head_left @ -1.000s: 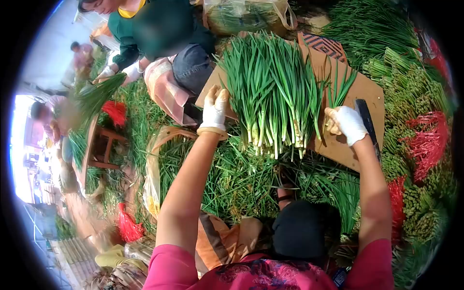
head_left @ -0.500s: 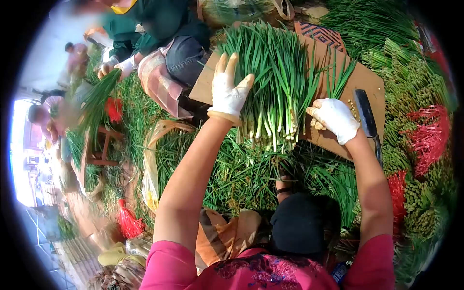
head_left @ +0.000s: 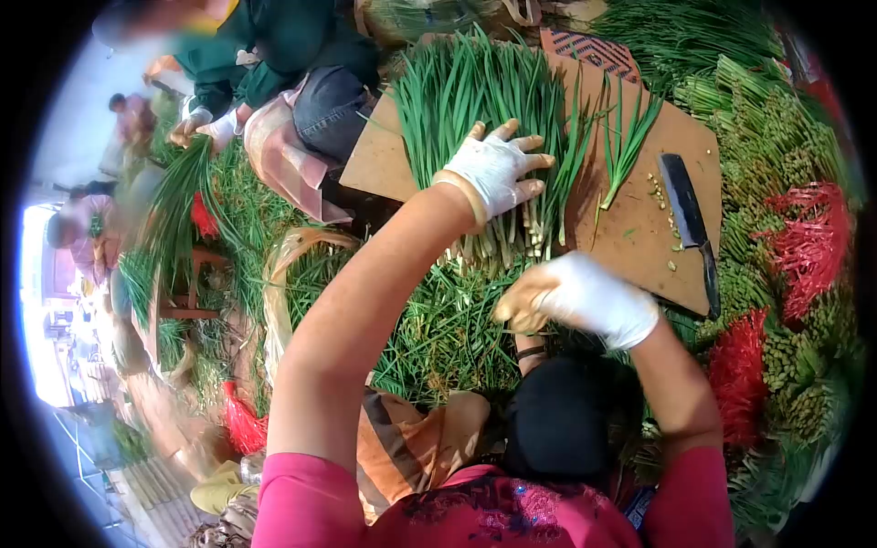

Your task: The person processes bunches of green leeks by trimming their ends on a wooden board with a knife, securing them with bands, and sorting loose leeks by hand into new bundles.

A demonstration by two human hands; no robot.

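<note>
A thick pile of garlic chives (head_left: 475, 91) lies on a brown board (head_left: 639, 242), leaf tips pointing away and pale stem ends toward me. My left hand (head_left: 498, 172), in a white glove, rests on the pile's lower part with its fingers spread. Near the board's front edge is my gloved right hand (head_left: 580, 297), blurred, its fingers bent and pointing left; nothing clear shows in them. To the right of the pile lies a small separate bunch of chives (head_left: 627, 151). A dark-bladed knife (head_left: 683, 201) sits at the board's right side, beside small cut bits.
Stacked bundles of green stems (head_left: 754, 155) and red plastic ties (head_left: 808, 242) line the right side. Loose leaves (head_left: 448, 338) cover the ground below the board. A co-worker in a green top (head_left: 301, 41) holds chives (head_left: 174, 205) at the upper left.
My left hand has moved from the pile's left side onto its lower middle. My right hand has come off the board beside the small bunch, toward me and left.
</note>
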